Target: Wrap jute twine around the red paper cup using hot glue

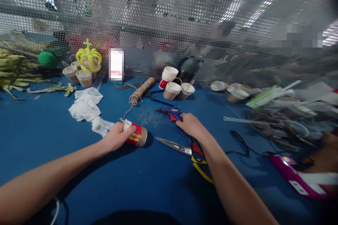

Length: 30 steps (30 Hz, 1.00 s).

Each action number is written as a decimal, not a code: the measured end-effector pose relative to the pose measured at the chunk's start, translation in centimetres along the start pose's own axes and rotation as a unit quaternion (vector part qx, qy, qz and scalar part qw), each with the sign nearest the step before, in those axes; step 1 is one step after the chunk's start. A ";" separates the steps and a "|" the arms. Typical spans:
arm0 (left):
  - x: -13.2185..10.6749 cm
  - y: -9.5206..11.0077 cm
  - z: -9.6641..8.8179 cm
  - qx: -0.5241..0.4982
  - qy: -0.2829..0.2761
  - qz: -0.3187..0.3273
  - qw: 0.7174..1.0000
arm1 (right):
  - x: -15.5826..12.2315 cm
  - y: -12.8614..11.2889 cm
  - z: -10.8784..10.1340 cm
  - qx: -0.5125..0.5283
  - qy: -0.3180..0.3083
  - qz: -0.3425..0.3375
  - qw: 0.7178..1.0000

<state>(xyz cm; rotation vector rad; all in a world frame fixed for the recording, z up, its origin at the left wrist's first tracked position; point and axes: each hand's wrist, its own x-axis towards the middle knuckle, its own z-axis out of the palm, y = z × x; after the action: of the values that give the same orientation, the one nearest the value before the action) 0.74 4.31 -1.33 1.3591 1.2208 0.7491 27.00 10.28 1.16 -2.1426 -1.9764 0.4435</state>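
Observation:
A red and white paper cup (135, 134), tipped on its side, is held in my left hand (118, 135). Brown twine wraps the cup's end on the right, and a strand leads from the cup up to a spool of twine (142, 90). My right hand (190, 124) is closed round the handle of a blue hot glue gun (169, 110) with an orange trigger; its nozzle points left. Scissors (174, 145) with red and yellow handles lie beneath my right forearm, blades towards the cup. Clear glue bits are scattered between cup and gun.
Crumpled white cloths (86, 105) lie left of the cup. Twine-wrapped cups (172, 90) and a yellow crown (89, 58) stand along the perforated metal screen (148, 17). At right are grey cord (274, 126), a purple power strip (298, 177) and its black cable.

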 end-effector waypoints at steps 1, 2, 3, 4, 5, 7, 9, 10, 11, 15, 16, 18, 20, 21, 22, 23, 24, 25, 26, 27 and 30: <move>0.1 0.0 -0.1 0.005 0.003 0.000 1.000 | -0.1 -0.2 0.1 0.012 0.003 0.007 1.000; 0.1 0.1 -0.1 0.008 0.007 -0.001 1.000 | -0.2 -0.5 0.1 0.026 0.005 0.014 1.000; 0.2 0.1 -0.2 0.009 0.010 -0.002 1.000 | -0.5 -0.7 0.0 0.043 0.006 0.020 0.999; 0.3 0.2 -0.2 0.008 0.012 -0.002 1.000 | -0.9 -1.0 -0.3 0.059 0.006 0.025 0.998; 0.4 0.2 -0.3 0.006 0.011 -0.002 1.000 | -1.4 -1.2 -0.6 0.086 0.003 0.023 0.996; 0.5 0.2 -0.5 -0.001 0.010 -0.002 1.000 | -2.8 -1.7 -1.4 0.162 -0.013 -0.002 0.987; 0.6 0.2 -0.7 -0.003 0.012 -0.007 1.000 | -4.3 -2.5 -2.1 0.290 -0.078 -0.052 0.953; 0.6 0.2 -0.8 -0.002 0.013 -0.011 1.000 | -5.0 -2.9 -2.4 0.310 -0.117 -0.062 0.942; 0.6 0.3 -0.8 -0.002 0.012 -0.015 1.000 | -5.7 -3.5 -2.5 0.308 -0.147 -0.072 0.937; 0.5 0.8 -0.9 -0.010 0.001 -0.020 1.000 | -7.6 -5.4 -2.2 0.273 -0.169 -0.072 0.944; 0.5 0.8 -0.9 -0.011 -0.001 -0.018 1.000 | -8.0 -5.8 -2.0 0.268 -0.166 -0.064 0.947; 0.6 0.8 -1.0 -0.008 -0.004 -0.014 1.000 | -8.4 -6.2 -1.7 0.250 -0.165 -0.053 0.953; 0.8 0.6 -1.0 -0.008 -0.001 -0.015 1.000 | -8.8 -6.3 -1.6 0.218 -0.163 -0.060 0.960; 0.8 0.5 -1.0 -0.011 0.000 -0.018 1.000 | -8.9 -6.3 -1.6 0.201 -0.154 -0.074 0.964; 0.9 0.4 -1.0 -0.016 0.001 -0.020 1.000 | -8.9 -6.3 -1.7 0.185 -0.139 -0.098 0.968; 0.9 0.3 -1.0 -0.021 0.001 -0.022 1.000 | -9.0 -6.4 -1.9 0.171 -0.120 -0.126 0.970; 0.9 0.3 -1.0 -0.026 0.000 -0.024 0.999 | -9.0 -6.4 -2.0 0.160 -0.102 -0.153 0.970; 0.9 0.4 -1.0 -0.028 -0.001 -0.025 0.999 | -9.0 -6.4 -2.1 0.153 -0.087 -0.177 0.968; 0.8 0.5 -1.0 -0.028 -0.002 -0.025 0.999 | -9.0 -6.4 -2.2 0.148 -0.079 -0.195 0.966; 0.8 0.6 -1.0 -0.025 -0.003 -0.023 0.999 | -8.9 -6.4 -2.2 0.144 -0.076 -0.208 0.965; 0.7 0.8 -1.1 -0.004 -0.001 -0.013 1.000 | -8.9 -6.3 -1.9 0.130 -0.072 -0.227 0.962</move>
<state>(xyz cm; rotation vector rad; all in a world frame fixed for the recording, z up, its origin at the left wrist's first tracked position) 0.07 5.39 -0.52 1.3355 1.2303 0.7323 21.18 2.11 5.90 -1.4781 -2.2525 0.7413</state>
